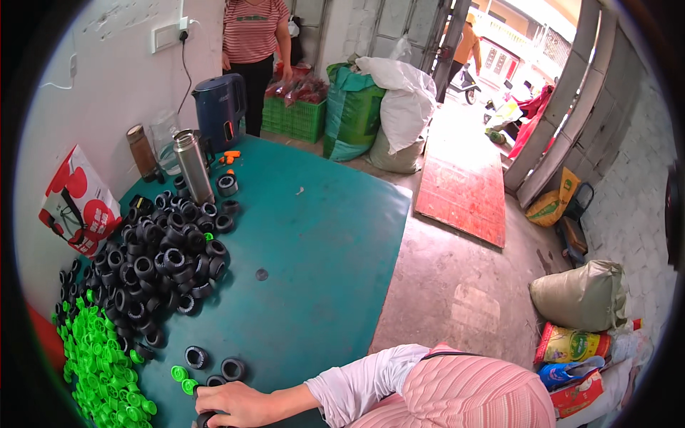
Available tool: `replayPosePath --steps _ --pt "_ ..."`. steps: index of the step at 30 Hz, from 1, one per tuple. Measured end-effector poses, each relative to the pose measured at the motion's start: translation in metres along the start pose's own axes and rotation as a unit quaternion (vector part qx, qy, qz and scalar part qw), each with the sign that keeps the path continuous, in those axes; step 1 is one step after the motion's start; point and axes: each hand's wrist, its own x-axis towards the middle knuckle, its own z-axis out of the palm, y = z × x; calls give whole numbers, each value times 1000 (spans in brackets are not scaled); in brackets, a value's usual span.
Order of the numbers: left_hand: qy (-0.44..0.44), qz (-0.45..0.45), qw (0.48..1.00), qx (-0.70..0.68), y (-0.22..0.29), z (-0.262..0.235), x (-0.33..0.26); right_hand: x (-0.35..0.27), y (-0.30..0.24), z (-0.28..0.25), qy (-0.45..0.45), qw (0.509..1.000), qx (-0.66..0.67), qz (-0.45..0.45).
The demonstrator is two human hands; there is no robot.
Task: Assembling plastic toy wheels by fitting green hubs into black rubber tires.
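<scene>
My right hand (239, 404) comes in at the bottom edge, its fingers curled down over a small black toy tyre (205, 419) that is partly hidden. Beside the knuckles lie two loose black tyres, one ribbed ring (196, 357) and one plainer ring (232, 369). Two bright green wheel hubs (180, 373) rest just left of the hand. A big heap of black tyres (153, 250) covers the left of the table, and a pile of green wheel hubs (100, 357) sits in front of it. My left hand does not show.
The green table (321, 214) also carries a steel thermos (193, 165), a blue kettle (220, 107), a brown bottle (143, 153) and a red-and-white bag (80, 203). Behind stand a person (253, 43), a green crate (292, 120) and stuffed sacks (403, 107). More sacks (579, 294) line the right wall.
</scene>
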Motion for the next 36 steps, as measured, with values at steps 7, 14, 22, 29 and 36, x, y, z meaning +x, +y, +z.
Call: replayPosePath --steps 7,14,22,29,36 --pt "-25 12 999 23 9 5 4 0 -3 -2 47 998 -4 -35" --pt "-36 12 999 -13 3 8 6 0 3 1 40 999 21 14" --pt "-12 23 1000 17 2 2 1 3 -2 -4 26 999 35 -19" --pt "32 -17 998 44 6 1 -6 0 -6 4 14 998 66 8" --pt "66 29 996 60 8 1 -12 0 -22 4 -9 997 8 74"
